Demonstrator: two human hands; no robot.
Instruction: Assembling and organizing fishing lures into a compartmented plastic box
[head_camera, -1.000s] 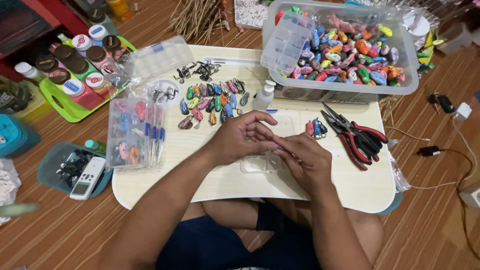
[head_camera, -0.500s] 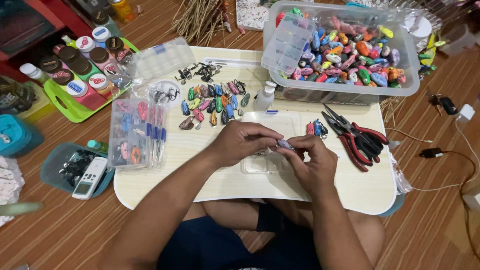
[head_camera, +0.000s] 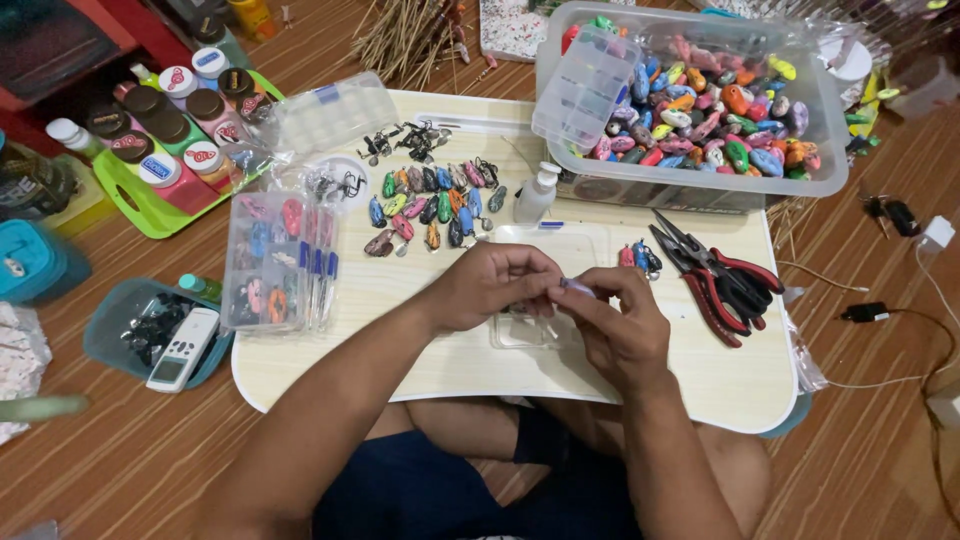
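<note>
Your left hand (head_camera: 495, 285) and right hand (head_camera: 618, 325) stay together over the low table's (head_camera: 420, 355) near middle, fingertips still pinching a small pale piece (head_camera: 577, 287). Little has shifted; red-handled pliers (head_camera: 722, 275) lie to the right.

A home craft corner: a low surface (head_camera: 420, 370) on the wooden floor (head_camera: 130, 470), with pliers (head_camera: 720, 280) and a bin of painted lures (head_camera: 700, 110).

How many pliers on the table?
2 as far as I can tell: both red-handled pliers lie overlapped at the table's right side, just right of the right hand. A third could hide in the stack.
</note>
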